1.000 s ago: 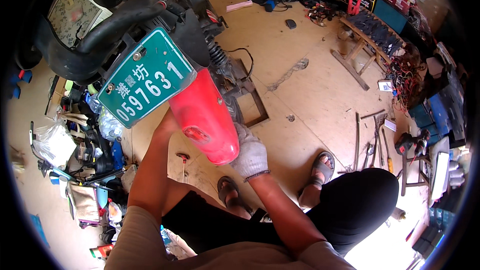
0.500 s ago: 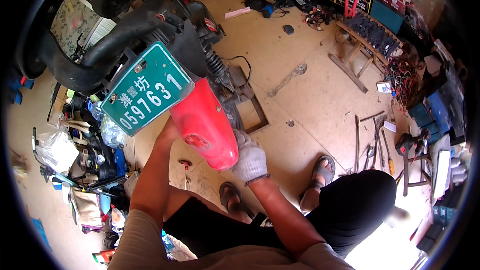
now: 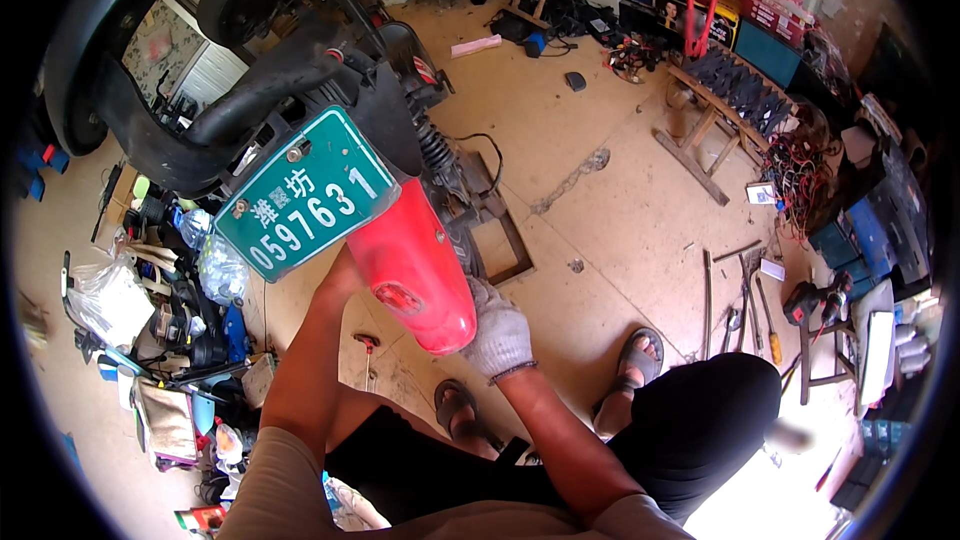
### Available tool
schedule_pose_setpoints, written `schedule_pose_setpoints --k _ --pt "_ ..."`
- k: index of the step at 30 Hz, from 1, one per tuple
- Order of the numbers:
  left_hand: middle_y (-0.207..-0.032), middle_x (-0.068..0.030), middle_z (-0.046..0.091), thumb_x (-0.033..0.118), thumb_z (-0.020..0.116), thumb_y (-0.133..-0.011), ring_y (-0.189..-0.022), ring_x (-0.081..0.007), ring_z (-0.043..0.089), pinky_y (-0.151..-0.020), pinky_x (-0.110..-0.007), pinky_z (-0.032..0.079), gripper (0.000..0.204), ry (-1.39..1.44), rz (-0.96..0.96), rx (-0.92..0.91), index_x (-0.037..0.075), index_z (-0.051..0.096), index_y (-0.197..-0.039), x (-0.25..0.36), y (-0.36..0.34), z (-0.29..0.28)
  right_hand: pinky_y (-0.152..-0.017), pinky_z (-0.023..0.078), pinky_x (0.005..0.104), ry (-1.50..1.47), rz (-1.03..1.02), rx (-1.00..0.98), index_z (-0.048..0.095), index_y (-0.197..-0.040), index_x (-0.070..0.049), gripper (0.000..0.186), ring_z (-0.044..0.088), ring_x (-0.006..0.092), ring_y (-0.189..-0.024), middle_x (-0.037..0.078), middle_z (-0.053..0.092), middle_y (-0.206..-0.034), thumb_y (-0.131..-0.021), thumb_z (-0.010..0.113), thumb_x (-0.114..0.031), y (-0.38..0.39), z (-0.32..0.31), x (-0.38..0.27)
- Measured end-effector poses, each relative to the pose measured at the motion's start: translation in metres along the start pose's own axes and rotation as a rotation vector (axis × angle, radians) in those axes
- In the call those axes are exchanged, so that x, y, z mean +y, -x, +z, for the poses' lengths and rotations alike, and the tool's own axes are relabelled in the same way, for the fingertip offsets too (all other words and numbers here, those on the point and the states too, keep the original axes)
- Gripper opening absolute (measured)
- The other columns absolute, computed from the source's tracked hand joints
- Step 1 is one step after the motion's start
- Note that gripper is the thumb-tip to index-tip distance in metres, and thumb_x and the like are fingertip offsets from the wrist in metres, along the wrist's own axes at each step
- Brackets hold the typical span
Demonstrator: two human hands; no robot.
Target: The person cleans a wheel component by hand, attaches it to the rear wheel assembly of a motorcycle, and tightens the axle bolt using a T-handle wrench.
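A red rear mudguard with a reflector set in it juts toward me from a tipped-over two-wheeler. A green licence plate is fixed beside it. My right hand, in a whitish work glove, is closed around the mudguard's right edge near its tip; its fingertips are hidden. My left hand reaches behind the mudguard's left side. Only the wrist area shows there, so its fingers and any grip are hidden. The vehicle's coil spring is beyond the mudguard.
Tools including a yellow-handled screwdriver lie on the floor at right, near a small stool with a power drill. A wooden bench stands at far right. Bags and parts are heaped at left. A red-handled tool lies near my left foot.
The view has tilted slightly, so the vehicle and floor sit a little lower in the picture. Both hands keep about the same places at the mudguard.
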State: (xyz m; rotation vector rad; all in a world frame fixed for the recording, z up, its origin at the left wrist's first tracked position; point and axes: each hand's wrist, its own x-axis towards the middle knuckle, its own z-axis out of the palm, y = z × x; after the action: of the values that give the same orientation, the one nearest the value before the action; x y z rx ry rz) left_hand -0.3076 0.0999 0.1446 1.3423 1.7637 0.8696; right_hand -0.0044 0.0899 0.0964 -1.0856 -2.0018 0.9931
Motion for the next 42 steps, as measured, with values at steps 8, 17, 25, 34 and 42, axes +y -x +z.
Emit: schedule_pose_setpoints --k 8,17,25,34,42 --pt "-0.139 -0.0102 0.06 0.019 0.079 -0.09 -0.124 -0.017 0.056 -0.103 -0.036 0.049 0.056 0.07 0.066 0.002 0.0 0.056 -0.137 -0.002 -0.002 0.004 -0.102 0.051 0.0438 -0.082 0.04 0.002 0.058 -0.137 -0.009 0.058 0.062 0.0373 -0.122 0.018 0.063 -0.135 -0.085 0.072 -0.03 0.0 0.001 0.0" --pt "-0.151 -0.0113 0.049 0.02 0.07 -0.099 -0.132 -0.017 0.048 -0.108 -0.035 0.046 0.057 0.087 0.054 -0.003 0.0 0.047 -0.147 -0.007 -0.002 0.001 -0.094 0.056 0.0445 -0.045 0.017 -0.012 0.059 -0.137 -0.012 0.06 0.066 0.0391 -0.113 0.019 0.064 -0.134 -0.083 0.075 -0.035 0.0 -0.004 -0.009" --pt "-0.155 -0.0143 0.046 0.021 0.066 -0.1 -0.136 -0.02 0.047 -0.111 -0.036 0.043 0.058 -0.153 0.008 -0.006 0.0 0.044 -0.15 0.011 -0.007 0.004 -0.09 0.057 0.0455 -0.005 0.012 -0.019 0.059 -0.136 -0.012 0.061 0.067 0.0383 -0.11 0.019 0.067 -0.129 -0.082 0.077 -0.037 -0.002 0.0 -0.003" --pt "-0.156 -0.0216 0.046 0.014 0.061 -0.101 -0.14 -0.0293 0.048 -0.113 -0.04 0.042 0.051 -0.409 0.07 -0.011 0.003 0.047 -0.149 -0.013 -0.015 0.001 -0.089 0.057 0.0461 0.032 0.039 -0.037 0.058 -0.136 -0.012 0.063 0.067 0.039 -0.107 0.018 0.067 -0.126 -0.081 0.078 -0.036 0.0 0.001 0.0" --pt "-0.159 -0.0228 0.042 0.014 0.059 -0.102 -0.144 -0.0296 0.044 -0.116 -0.04 0.039 0.054 -0.335 0.022 0.008 0.004 0.042 -0.152 -0.032 -0.022 -0.003 -0.089 0.056 0.0456 0.031 0.024 -0.045 0.059 -0.134 -0.013 0.06 0.067 0.0383 -0.108 0.017 0.067 -0.126 -0.082 0.078 -0.035 0.002 0.005 -0.001"
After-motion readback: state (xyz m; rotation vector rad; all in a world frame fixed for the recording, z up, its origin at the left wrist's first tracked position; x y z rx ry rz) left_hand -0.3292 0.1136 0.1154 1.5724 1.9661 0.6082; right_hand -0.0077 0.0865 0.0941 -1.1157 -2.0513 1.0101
